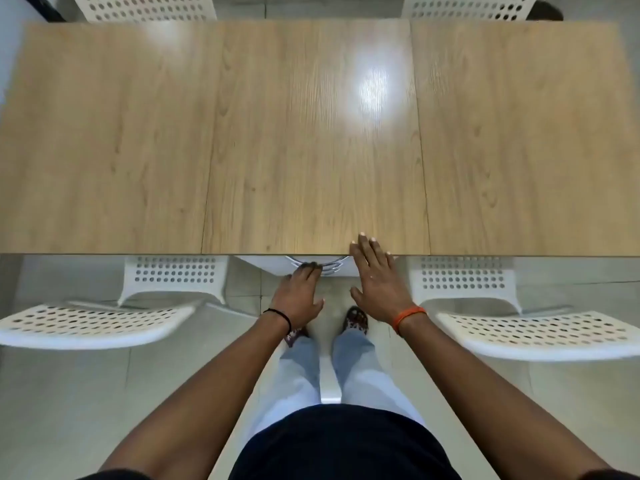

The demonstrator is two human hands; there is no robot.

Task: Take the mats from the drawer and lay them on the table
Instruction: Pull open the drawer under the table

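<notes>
I can see the white front of the drawer (277, 266) poking out just under the near edge of the table (138, 150). It has a shiny metal handle (329, 266). I cannot see any mats, and I cannot see inside the drawer.

My left hand (299, 296) is on the handle. Its fingers (310, 268) are curled around the metal bar, holding it. My right hand (375, 282) is flat and spread out. Its fingertips (363, 240) lie on the near edge of the table, just to the right of the handle. It is not holding anything.

There is a black band (278, 315) on my left wrist and an orange band (407, 317) on my right wrist.

The table top is light wood with a bright spot of light on it. A white chair (104, 327) with holes stands on my left side, and another chair (536, 334) stands on my right side. Two more chairs peek out at the far side of the table.
</notes>
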